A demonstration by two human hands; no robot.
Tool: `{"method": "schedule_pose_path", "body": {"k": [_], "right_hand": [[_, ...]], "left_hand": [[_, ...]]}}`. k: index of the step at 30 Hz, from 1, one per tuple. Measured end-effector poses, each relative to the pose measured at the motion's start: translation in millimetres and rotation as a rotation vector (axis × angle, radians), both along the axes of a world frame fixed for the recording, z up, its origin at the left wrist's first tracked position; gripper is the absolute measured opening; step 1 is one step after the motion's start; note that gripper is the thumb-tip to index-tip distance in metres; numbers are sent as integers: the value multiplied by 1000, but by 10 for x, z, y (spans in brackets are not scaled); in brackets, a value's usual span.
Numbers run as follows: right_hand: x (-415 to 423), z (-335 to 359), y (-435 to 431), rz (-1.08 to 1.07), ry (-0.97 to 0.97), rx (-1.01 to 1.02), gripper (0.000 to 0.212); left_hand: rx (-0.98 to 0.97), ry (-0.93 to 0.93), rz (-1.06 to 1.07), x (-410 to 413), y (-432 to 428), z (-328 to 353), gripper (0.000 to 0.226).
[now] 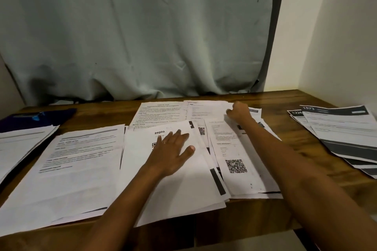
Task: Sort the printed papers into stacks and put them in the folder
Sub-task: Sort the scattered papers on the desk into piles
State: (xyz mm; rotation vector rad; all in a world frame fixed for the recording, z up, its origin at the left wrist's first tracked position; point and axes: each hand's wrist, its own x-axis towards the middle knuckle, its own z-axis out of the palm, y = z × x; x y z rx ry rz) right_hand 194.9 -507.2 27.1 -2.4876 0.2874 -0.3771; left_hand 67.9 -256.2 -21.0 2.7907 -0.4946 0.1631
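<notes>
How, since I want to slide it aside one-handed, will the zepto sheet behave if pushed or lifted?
Likely floppy: the zepto sheet is thin printer paper, so lifted by an edge it should droop. Lying on loose papers, it probably slides and may drag them. The left hand, flat on it, perhaps steadies it.

- The left hand (171,149) lies flat, fingers spread, on the zepto sheet (163,179).
- The right hand (238,111), fingers curled, pinches the edge of a far sheet (206,108).
- A QR sheet (234,161) lies between the hands.
- A blue folder (34,118) lies well left of the left hand; a dark-banded stack (342,130) lies well right of the right hand.
</notes>
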Motion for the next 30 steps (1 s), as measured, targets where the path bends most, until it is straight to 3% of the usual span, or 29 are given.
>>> {"method": "schedule_pose_path", "body": {"k": [4,8,10,12,23,30], "right_hand": [[103,-70,-159,-38,84,-31,43],[219,-52,-182,-12,124,-114,48],[280,4,-173,11,190,-175,52],[284,80,-145,24,247,-211,53],[439,218,-129,76,458,-192,53],[387,229,-131,48,389,-245,49]], "left_hand": [[6,23,29,27,11,-117,67],[17,21,29,42,12,-127,63],[28,28,25,46,24,-127,72],[29,24,20,49,38,-130,80],[22,17,12,41,38,-123,75],[20,14,14,49,34,-129,73]]}}
